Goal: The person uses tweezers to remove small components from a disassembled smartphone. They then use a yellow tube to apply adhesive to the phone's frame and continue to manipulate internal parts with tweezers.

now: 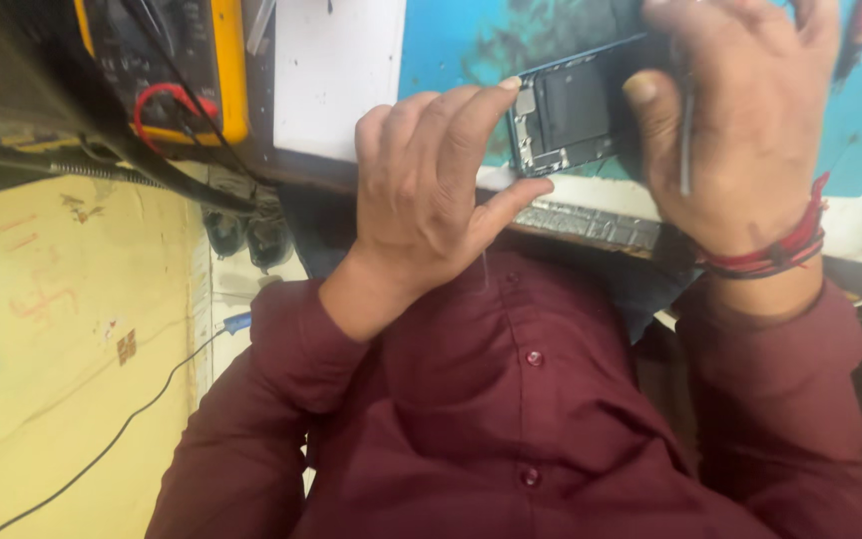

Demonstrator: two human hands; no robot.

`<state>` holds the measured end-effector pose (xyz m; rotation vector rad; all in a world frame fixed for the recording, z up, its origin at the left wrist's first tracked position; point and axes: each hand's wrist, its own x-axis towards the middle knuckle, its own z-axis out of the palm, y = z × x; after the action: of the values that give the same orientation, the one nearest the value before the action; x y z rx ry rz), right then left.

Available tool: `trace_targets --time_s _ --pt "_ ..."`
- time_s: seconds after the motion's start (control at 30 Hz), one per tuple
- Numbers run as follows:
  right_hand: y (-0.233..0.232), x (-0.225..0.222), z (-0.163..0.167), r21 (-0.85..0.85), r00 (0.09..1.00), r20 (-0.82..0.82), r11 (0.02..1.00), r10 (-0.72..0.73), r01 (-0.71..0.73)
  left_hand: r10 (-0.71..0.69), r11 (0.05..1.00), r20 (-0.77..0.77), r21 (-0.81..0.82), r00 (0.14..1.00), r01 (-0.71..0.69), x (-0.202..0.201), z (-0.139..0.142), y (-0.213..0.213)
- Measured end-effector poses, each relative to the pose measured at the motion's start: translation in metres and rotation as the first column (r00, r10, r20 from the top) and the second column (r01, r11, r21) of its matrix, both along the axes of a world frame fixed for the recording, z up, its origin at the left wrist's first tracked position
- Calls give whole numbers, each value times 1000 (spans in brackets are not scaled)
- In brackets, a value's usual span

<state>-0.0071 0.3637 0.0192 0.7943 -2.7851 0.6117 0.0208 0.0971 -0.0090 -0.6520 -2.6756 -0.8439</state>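
The left hand [431,190] pinches the corner of an opened black phone with bare metal insides [571,115], steadying it above the blue work mat [451,40]. The right hand [750,120] curls around its far edge, gripping a thin grey metal tool [686,150]. The tool's tip is hidden.

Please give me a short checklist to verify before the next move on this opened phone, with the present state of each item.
1. Left hand grips the opened phone by its edge: ok.
2. Right hand holds the thin metal tool: ok.
3. Tool tip position on the phone: cannot tell, hidden by fingers.
4. Phone supported over the blue mat: ok.
5. Multimeter leads away from the phone: ok.
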Motion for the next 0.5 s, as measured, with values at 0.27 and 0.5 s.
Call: trace_targets --time_s 0.27,0.5 --pt "-1 16 1 86 992 -28 989 -121 123 81 994 -88 -72 993 -88 -26 5 -1" --pt "-24 49 14 -59 962 94 963 -258 264 109 991 -72 -67 991 -114 -49 13 5"
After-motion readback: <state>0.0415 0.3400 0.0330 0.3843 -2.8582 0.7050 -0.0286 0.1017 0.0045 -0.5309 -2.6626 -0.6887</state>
